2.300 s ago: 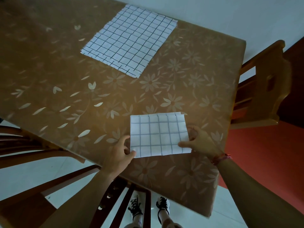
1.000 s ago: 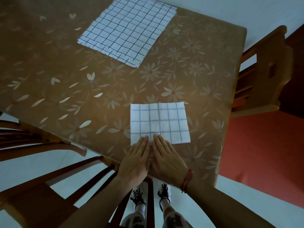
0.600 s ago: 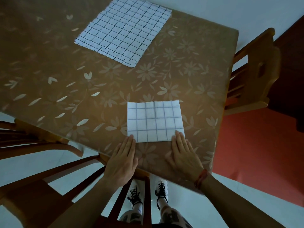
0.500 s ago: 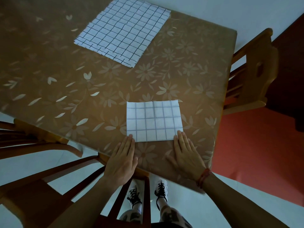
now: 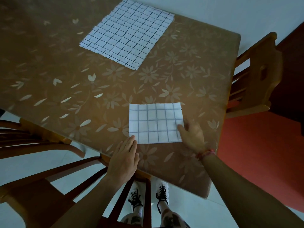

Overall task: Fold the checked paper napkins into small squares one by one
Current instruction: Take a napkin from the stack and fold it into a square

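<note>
Head view, near to far. Two white laced shoes [image 5: 148, 195] stand on the pale floor behind the slats of a wooden chair [image 5: 41, 186] that sits against the table's near edge.

The left hand [image 5: 123, 158] lies flat on the flowered tablecloth [image 5: 82, 66] with its fingers straight and pressed together. Its fingertips touch the near-left corner of the folded napkin [image 5: 154, 123].

The right hand [image 5: 192, 135], with a red wristband [image 5: 205, 153], is at the napkin's right edge. The thumb rests on top of the paper. The fingers are blurred, so whether they reach under the edge and pinch it cannot be told.

The folded napkin, a white rectangle with a grey check, lies flat, and its near edge runs close to the table's near edge. Its right edge stops short of the table's right edge, leaving a strip of bare cloth on that side where the right hand sits.

Beyond the napkin's far edge is a broad stretch of bare tablecloth, open to the left as well.

Farther on lies the stack of unfolded checked napkins [image 5: 126, 35], well apart from the folded one and turned at an angle, its far corner near the table's far edge.

A second wooden chair [image 5: 256, 79] stands just beside the table's right edge.
</note>
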